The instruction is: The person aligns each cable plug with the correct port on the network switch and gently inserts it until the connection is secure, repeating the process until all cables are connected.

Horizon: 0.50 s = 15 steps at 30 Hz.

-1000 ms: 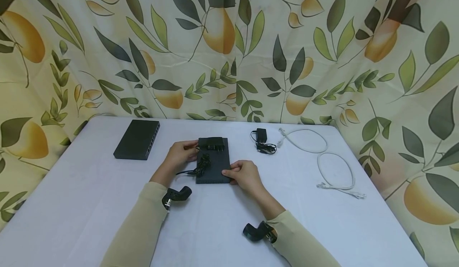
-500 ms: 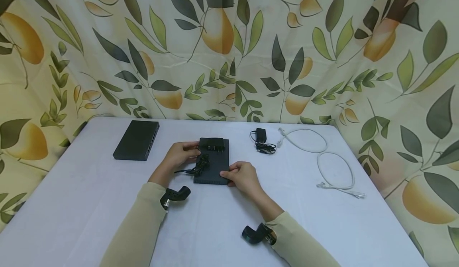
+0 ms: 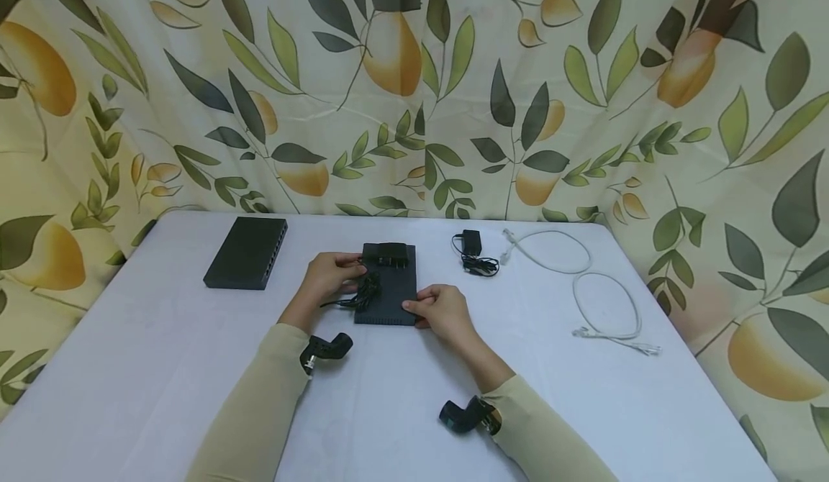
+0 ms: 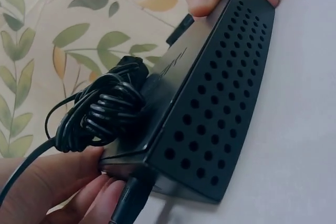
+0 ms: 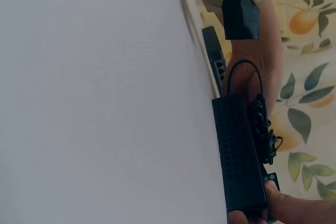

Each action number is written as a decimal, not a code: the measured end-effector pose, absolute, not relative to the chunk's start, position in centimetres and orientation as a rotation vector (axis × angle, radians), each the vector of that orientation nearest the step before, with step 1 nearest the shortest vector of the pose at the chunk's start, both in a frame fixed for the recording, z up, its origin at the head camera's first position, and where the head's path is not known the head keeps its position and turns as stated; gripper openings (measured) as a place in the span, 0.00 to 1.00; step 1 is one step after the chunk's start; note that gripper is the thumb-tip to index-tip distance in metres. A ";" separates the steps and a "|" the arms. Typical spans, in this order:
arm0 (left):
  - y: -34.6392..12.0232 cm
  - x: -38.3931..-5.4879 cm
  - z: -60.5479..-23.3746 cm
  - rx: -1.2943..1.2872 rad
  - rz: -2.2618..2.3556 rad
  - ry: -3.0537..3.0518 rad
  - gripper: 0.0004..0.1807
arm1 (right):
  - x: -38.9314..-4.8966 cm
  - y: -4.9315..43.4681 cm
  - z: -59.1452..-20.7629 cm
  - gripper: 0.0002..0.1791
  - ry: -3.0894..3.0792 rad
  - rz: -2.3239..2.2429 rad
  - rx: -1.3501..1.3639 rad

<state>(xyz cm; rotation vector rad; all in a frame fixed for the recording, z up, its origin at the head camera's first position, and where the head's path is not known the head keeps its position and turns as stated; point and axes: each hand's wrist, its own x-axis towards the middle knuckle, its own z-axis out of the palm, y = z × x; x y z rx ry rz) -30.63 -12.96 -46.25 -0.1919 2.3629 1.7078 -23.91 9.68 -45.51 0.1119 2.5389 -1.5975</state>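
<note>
A black network switch [image 3: 398, 291] with a perforated side [image 4: 220, 93] is between my hands near the middle of the table. My left hand [image 3: 330, 277] grips its left edge, beside a plug [image 4: 131, 198] that sits in the switch. With the thumb on top and fingers at the side, my right hand [image 3: 443, 309] pinches the near right edge. On top of the switch lie a black power adapter [image 3: 385, 254] and its bundled cable [image 4: 107, 108]. Whether the switch touches the table cannot be told.
A second black network switch [image 3: 246, 252] lies at the back left of the white table [image 3: 376, 410]. Another power adapter [image 3: 473, 243] with a coiled cord is at the back right. Two looped white network cables [image 3: 631, 306] lie further right. A patterned curtain [image 3: 414, 108] hangs behind.
The switch and both hands have shifted slightly away from me and a little to the right over the last half second. The hold of both hands looks the same.
</note>
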 end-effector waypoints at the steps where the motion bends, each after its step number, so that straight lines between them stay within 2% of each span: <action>1: -12.9 -30.7 -46.2 -0.210 1.705 2.364 0.21 | -24.0 9.7 -45.5 0.14 2.540 -1.601 0.109; 15: -12.7 -31.0 -46.1 -0.215 1.758 2.292 0.21 | -24.6 10.7 -45.0 0.14 2.524 -1.554 0.042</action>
